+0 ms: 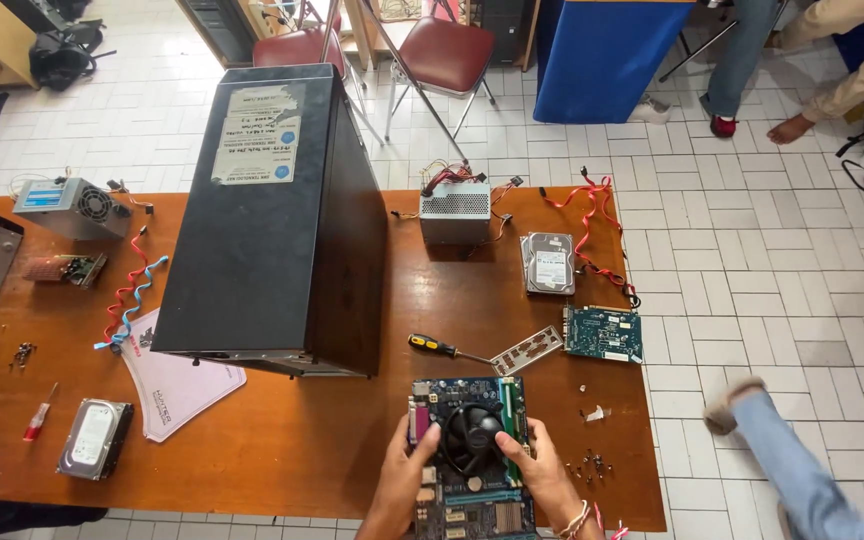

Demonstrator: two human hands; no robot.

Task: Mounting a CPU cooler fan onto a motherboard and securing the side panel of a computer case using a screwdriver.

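A computer mainboard (467,395) with a round black cooler fan (472,438) lies at the near edge of the brown wooden table (332,440). My left hand (407,470) grips its left side and my right hand (542,470) grips its right side, thumbs resting by the fan. A black computer tower case (272,220) stands upright just behind and to the left. A yellow-handled screwdriver (437,347) and a metal port shield (527,350) lie right beyond the board.
On the table are a hard drive (548,263), a green expansion card (603,333), a grey power supply (455,212), red cables (592,215), loose screws (592,465), a second drive (95,438), another power supply (70,207). Another person's foot and leg (762,430) at right; chairs (447,50) behind.
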